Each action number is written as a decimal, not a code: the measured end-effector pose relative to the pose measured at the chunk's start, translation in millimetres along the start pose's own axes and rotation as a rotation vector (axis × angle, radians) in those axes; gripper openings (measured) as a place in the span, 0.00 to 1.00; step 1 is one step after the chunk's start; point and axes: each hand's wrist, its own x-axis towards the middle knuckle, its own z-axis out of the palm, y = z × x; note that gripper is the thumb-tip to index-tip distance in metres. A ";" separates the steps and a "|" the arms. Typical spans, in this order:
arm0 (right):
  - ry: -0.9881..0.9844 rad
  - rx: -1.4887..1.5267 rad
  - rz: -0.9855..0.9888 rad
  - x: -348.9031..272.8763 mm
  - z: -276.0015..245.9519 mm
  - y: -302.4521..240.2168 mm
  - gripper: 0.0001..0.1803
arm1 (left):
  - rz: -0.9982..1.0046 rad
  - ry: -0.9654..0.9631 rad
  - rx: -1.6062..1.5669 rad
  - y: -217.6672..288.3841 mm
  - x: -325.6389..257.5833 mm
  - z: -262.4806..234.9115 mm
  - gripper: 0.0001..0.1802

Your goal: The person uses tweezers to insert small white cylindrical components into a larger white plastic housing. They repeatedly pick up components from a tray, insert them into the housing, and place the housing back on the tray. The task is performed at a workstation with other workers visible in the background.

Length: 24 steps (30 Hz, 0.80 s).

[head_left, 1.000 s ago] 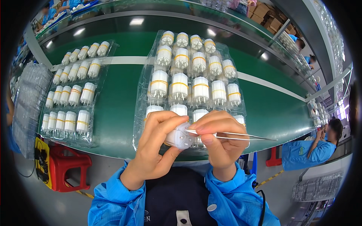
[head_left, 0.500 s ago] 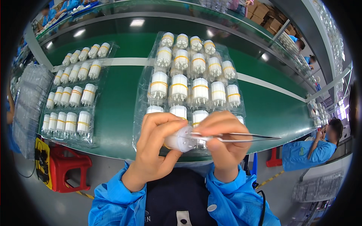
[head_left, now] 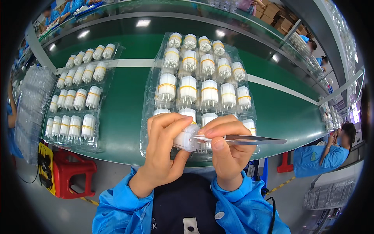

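Observation:
My left hand (head_left: pixel 161 150) is closed round a white cylindrical part (head_left: pixel 183 141), its end turned toward the right. Metal tweezers (head_left: pixel 257 139) are pinched in my right hand (head_left: pixel 228 146), with their tips at that end of the cylinder. Whether the tips grip anything small there I cannot make out. Just beyond both hands lies a clear plastic tray (head_left: pixel 150 105) with rows of similar white cylinders (head_left: pixel 188 89). Most of them have a yellow band and pins at one end. My hands cover part of the nearest row.
A second clear tray (head_left: pixel 102 91) of white cylinders lies on the green table (head_left: pixel 124 93) at the left. Stacked clear trays (head_left: pixel 33 113) stand beyond it. Red stools (head_left: pixel 72 171) are below the table edge. A person in blue (head_left: pixel 321 156) sits at the right.
The tweezers have turned slightly, showing a broader blade, and my right fingers have shifted a little on them. The left hand still holds the cylinder, turned slightly.

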 end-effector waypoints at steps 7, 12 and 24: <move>0.001 0.040 0.025 0.0 -0.1 0.6 0.05 | 0.030 0.005 0.041 0.2 0.4 2.5 0.36; -0.017 0.062 0.022 0.5 -0.7 2.5 0.05 | 0.017 0.000 0.017 -0.9 -0.5 0.1 0.35; 0.020 0.103 0.071 -1.7 0.5 2.9 0.05 | 0.023 -0.016 0.042 -0.6 1.1 0.7 0.35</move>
